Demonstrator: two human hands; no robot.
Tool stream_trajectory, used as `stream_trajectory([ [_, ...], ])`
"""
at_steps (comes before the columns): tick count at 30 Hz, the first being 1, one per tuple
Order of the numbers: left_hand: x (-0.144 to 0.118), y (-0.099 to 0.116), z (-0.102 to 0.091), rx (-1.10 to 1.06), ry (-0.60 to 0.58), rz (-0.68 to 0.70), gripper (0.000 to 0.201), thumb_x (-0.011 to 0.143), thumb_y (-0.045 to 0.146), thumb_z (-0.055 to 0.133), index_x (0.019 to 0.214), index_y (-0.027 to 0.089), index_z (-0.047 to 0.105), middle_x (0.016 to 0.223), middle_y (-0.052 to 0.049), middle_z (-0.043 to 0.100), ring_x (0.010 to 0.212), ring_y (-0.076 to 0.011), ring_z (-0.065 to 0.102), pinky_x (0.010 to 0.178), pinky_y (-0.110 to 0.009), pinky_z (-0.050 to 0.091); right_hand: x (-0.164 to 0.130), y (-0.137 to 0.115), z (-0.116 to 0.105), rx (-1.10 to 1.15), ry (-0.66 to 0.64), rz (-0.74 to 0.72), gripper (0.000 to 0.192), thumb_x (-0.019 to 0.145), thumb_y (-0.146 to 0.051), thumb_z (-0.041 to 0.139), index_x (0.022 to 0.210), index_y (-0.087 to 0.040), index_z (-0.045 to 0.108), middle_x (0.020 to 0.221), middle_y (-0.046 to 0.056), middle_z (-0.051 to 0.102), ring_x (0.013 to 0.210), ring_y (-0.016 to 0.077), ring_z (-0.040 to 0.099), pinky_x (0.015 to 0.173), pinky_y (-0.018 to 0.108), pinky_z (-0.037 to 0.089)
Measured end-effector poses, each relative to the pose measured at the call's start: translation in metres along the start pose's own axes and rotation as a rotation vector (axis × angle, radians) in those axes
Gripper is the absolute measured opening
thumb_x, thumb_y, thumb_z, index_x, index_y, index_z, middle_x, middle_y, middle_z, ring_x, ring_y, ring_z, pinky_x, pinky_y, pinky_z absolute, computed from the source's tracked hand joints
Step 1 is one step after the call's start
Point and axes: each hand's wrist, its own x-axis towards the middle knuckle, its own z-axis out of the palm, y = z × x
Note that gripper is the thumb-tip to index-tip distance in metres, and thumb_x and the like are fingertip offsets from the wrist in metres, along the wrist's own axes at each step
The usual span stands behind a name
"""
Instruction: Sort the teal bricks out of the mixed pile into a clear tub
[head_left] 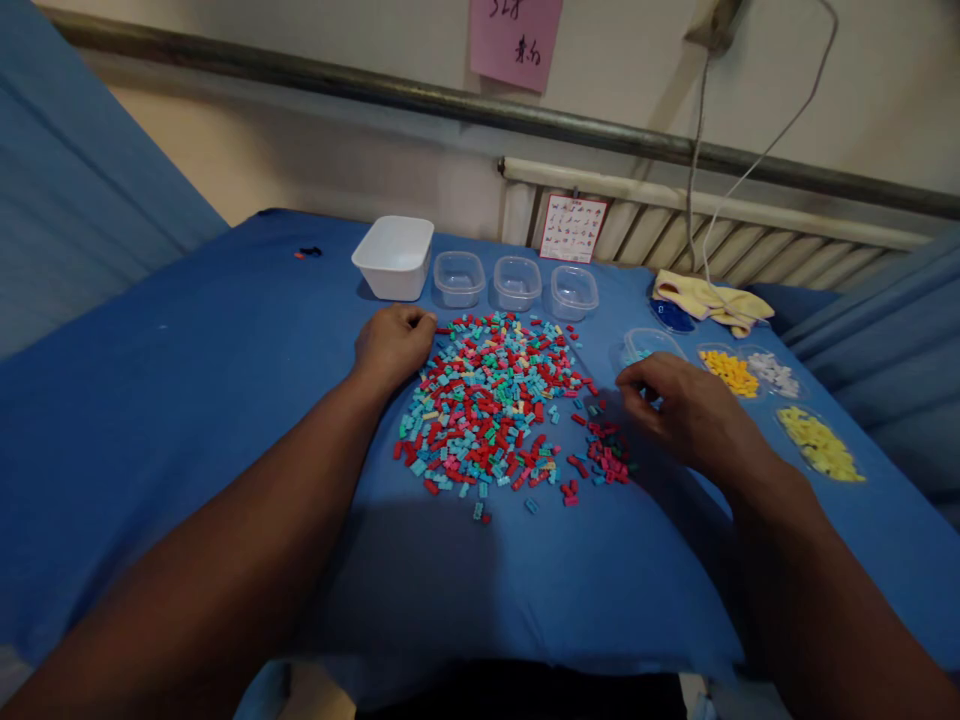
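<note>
A heap of small red, teal and pink plastic bricks is spread on the blue cloth-covered table. The left hand is loosely curled at its upper left edge; any grasp cannot be told. The right hand is curled, fingertips near scattered bricks at the heap's right edge.

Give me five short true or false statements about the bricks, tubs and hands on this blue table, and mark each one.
1. The left hand rests at the pile of small bricks. True.
2. The white tub is full of bricks. False: it looks empty.
3. Three clear tubs stand in a row beside the white tub. True.
4. The yellow bricks lie to the left of the pile. False: they lie to its right.
5. The right hand is raised high off the table. False: it is low, by the pile's right edge.
</note>
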Motion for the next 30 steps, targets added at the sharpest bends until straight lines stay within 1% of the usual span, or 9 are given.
stream_trajectory([
  [3,0.0,0.001,0.0,0.022,0.002,-0.018,0.038,0.099,0.049,0.058,0.094,0.023,0.084,0.097,-0.008,0.084,0.09,-0.0296,0.074,0.074,-0.036,0.046,-0.001,0.003,-0.002,0.018,0.054,-0.017,0.013,0.103,-0.024,0.063,0.107,-0.023,0.075,0.098,0.009,0.077,0.085,0.0249,0.072,0.078,0.038,0.054],
  [7,0.0,0.0,-0.001,0.021,-0.002,-0.009,0.037,0.099,0.048,0.058,0.092,0.022,0.083,0.095,-0.008,0.083,0.087,-0.0286,0.074,0.072,-0.036,0.044,0.001,-0.005,0.01,0.037,-0.093,-0.082,0.018,0.109,-0.026,0.062,0.112,-0.024,0.079,0.106,0.01,0.08,0.093,0.0254,0.074,0.083,0.038,0.056],
  [12,0.0,0.0,-0.001,0.016,-0.002,0.007,0.037,0.1,0.047,0.057,0.09,0.022,0.083,0.094,-0.007,0.083,0.087,-0.028,0.073,0.071,-0.035,0.044,0.007,-0.014,0.022,-0.093,-0.32,-0.085,0.026,0.112,-0.025,0.057,0.104,-0.022,0.081,0.097,0.01,0.075,0.087,0.0239,0.071,0.074,0.035,0.049],
  [16,0.001,0.0,0.0,0.023,-0.002,-0.003,0.037,0.099,0.048,0.058,0.094,0.023,0.085,0.099,-0.008,0.084,0.09,-0.0292,0.073,0.072,-0.036,0.044,0.008,-0.019,0.021,-0.117,-0.35,-0.089,0.028,0.114,-0.029,0.057,0.101,-0.021,0.08,0.094,0.009,0.074,0.085,0.0229,0.07,0.075,0.034,0.049],
  [18,0.001,-0.001,0.001,0.015,0.004,-0.004,0.038,0.098,0.048,0.057,0.094,0.023,0.085,0.098,-0.008,0.084,0.091,-0.0293,0.073,0.072,-0.036,0.045,0.006,-0.019,0.018,-0.099,-0.266,-0.096,0.026,0.114,-0.033,0.059,0.104,-0.022,0.08,0.098,0.009,0.076,0.087,0.0237,0.071,0.076,0.035,0.052],
  [20,0.0,-0.001,0.001,0.002,0.002,-0.002,0.038,0.099,0.048,0.057,0.093,0.023,0.085,0.096,-0.007,0.083,0.091,-0.0286,0.073,0.072,-0.035,0.045,0.004,-0.013,0.012,-0.077,-0.081,-0.083,0.026,0.114,-0.036,0.06,0.11,-0.022,0.081,0.105,0.011,0.079,0.093,0.0263,0.074,0.082,0.038,0.056],
  [24,-0.003,0.002,-0.001,-0.001,-0.004,-0.007,0.038,0.099,0.047,0.056,0.095,0.023,0.085,0.095,-0.006,0.083,0.09,-0.028,0.073,0.072,-0.035,0.045,0.0,0.016,-0.004,-0.143,0.273,0.089,0.028,0.113,-0.037,0.061,0.124,-0.021,0.081,0.113,0.015,0.081,0.1,0.0324,0.076,0.093,0.049,0.06],
  [27,-0.002,0.003,-0.002,0.011,-0.008,-0.019,0.037,0.1,0.046,0.057,0.094,0.022,0.085,0.098,-0.007,0.084,0.09,-0.028,0.074,0.071,-0.035,0.044,-0.002,0.027,-0.007,-0.188,0.315,0.165,0.03,0.11,-0.037,0.063,0.129,-0.021,0.08,0.118,0.017,0.081,0.098,0.0341,0.076,0.092,0.053,0.06],
  [30,-0.001,0.003,-0.001,0.014,-0.006,-0.026,0.036,0.1,0.046,0.058,0.095,0.022,0.084,0.1,-0.006,0.084,0.092,-0.0279,0.074,0.07,-0.035,0.043,0.0,0.009,0.003,-0.095,0.298,0.087,0.027,0.112,-0.034,0.062,0.125,-0.021,0.081,0.118,0.016,0.081,0.098,0.0314,0.076,0.091,0.048,0.06],
])
